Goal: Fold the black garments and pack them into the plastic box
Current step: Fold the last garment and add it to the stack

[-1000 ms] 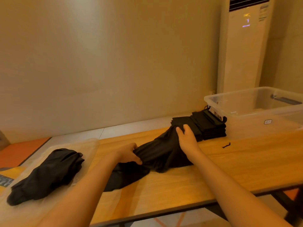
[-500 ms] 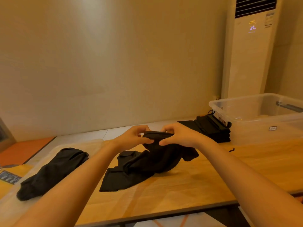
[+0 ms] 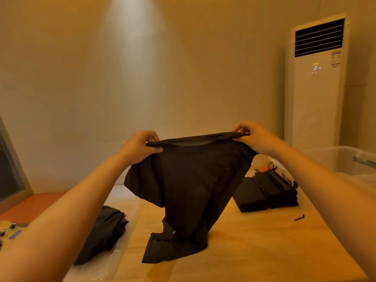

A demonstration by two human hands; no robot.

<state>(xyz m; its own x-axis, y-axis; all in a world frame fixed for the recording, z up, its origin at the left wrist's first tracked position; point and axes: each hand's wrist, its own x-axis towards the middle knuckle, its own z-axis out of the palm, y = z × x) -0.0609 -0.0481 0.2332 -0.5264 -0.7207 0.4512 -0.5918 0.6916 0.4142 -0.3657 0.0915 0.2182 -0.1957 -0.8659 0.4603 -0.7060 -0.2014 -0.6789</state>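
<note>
A black garment (image 3: 189,186) hangs stretched between my hands above the wooden table (image 3: 254,251). My left hand (image 3: 140,146) pinches its top edge at the left, and my right hand (image 3: 253,137) pinches the same edge at the right. The garment's lower end still lies on the table. A stack of folded black garments (image 3: 266,192) sits behind it to the right. The clear plastic box (image 3: 343,161) stands at the far right, beyond the stack. A crumpled black garment (image 3: 103,231) lies at the left on clear plastic sheeting.
A tall white air conditioner (image 3: 315,82) stands against the wall behind the box. A small dark clip (image 3: 299,218) lies on the table near the stack. A device with knobs (image 3: 10,231) shows at the left edge. The table's front edge runs below my arms.
Both hands have lifted the garment off the table and moved apart, spreading its top edge. The camera has tilted up.
</note>
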